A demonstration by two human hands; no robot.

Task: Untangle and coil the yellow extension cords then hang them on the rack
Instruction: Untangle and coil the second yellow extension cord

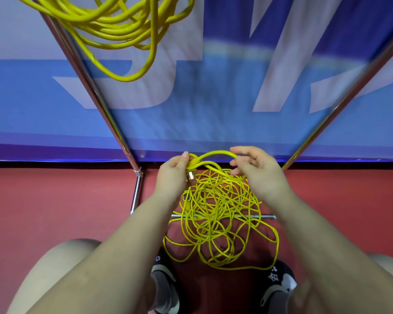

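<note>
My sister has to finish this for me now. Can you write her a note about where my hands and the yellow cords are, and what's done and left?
Left hand grips the cord by its plug.
Right hand pinches a loop pulled up between both hands.
Tangled cord lies on the red floor, over the rack's bottom bar.
Done: one coiled cord hangs on the rack, top left.
Left: untangle, coil and hang this one.
</note>
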